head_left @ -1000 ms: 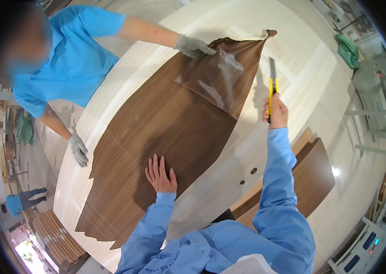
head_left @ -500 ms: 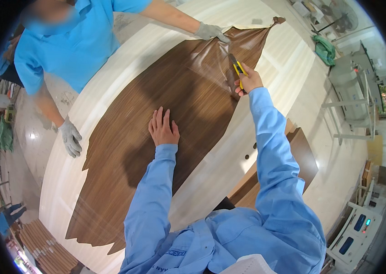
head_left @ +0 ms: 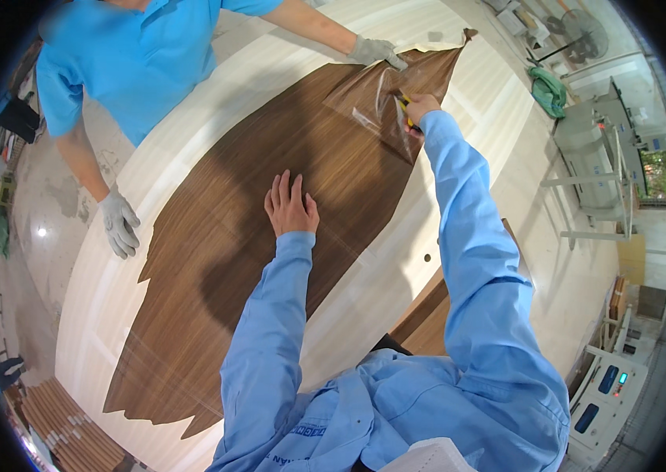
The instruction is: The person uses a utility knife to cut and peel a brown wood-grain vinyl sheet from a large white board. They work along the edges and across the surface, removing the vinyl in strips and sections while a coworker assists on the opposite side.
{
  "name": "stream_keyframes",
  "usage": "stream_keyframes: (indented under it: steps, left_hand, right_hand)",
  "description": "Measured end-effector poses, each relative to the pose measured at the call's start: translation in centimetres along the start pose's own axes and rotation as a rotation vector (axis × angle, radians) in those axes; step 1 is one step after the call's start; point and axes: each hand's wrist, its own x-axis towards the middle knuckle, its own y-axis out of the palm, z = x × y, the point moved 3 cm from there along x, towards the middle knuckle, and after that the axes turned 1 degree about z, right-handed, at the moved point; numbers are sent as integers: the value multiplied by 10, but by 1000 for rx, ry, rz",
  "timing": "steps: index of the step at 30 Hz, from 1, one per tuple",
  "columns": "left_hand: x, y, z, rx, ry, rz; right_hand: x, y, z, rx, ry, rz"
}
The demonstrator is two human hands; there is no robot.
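Observation:
A dark brown wood-grain sheet [head_left: 231,197] with ragged ends lies across a pale, light-grained surface [head_left: 105,252]. My left hand [head_left: 291,208] rests flat on its middle, fingers stretched out. Farther off to the right, my right hand [head_left: 423,110] is closed round a yellow and black utility knife [head_left: 404,101], partly hidden by my fingers. The knife is over a glossy, creased part [head_left: 364,106] near the sheet's far right end. Across from me, a co-worker's grey-gloved hand [head_left: 376,52] touches the sheet's far edge there. The co-worker's other gloved hand [head_left: 119,224] lies on the pale surface.
The co-worker in a bright blue shirt [head_left: 132,71] stands at the far left. Brown boards [head_left: 427,315] are at my right side. A stack of brown panels [head_left: 73,425] sits at lower left. Machines [head_left: 604,401], a metal frame [head_left: 597,181] and a fan [head_left: 581,35] are at right.
My right hand has moved with the knife slightly up and left, and the blade now hardly shows. The creased part has spread out flatter. My left hand stays on the sheet.

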Motion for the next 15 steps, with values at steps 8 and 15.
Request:
stream_keyframes:
  steps: [8, 15]
  left_hand:
    - [1, -14, 5, -161, 10, 29]
    - [-121, -151, 116, -211, -172, -156]
  right_hand:
    - [-36, 54, -10, 72, -11, -135]
    - [-76, 100, -27, 86, 2, -195]
